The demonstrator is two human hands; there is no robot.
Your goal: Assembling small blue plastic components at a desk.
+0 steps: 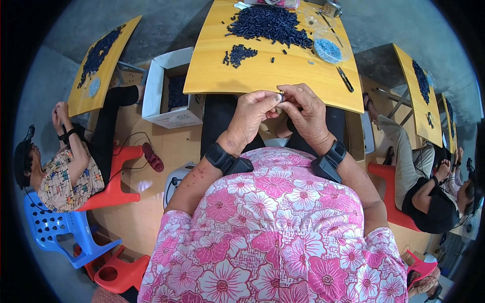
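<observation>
My left hand point(251, 112) and my right hand point(306, 112) meet just past the near edge of the yellow table point(252, 79). Between their fingertips they pinch a small dark piece point(281, 94); its exact kind is too small to make out. Thumbs and forefingers of both hands close on it. On the tabletop lie a large heap of short dark-blue tube-like pieces point(270, 24) and a smaller pile point(239, 54) nearer me. Pale-blue bits point(327, 50) fill a clear round dish to the right. Black-handled snips point(345, 80) rest by the right edge.
Left of the table stands an open white carton point(164, 108) with dark pieces inside. Other people sit at similar tables point(108, 63) on both sides. A blue plastic chair point(63, 227) and red stools point(118, 177) stand on the left. A jar point(332, 8) sits at the far right corner.
</observation>
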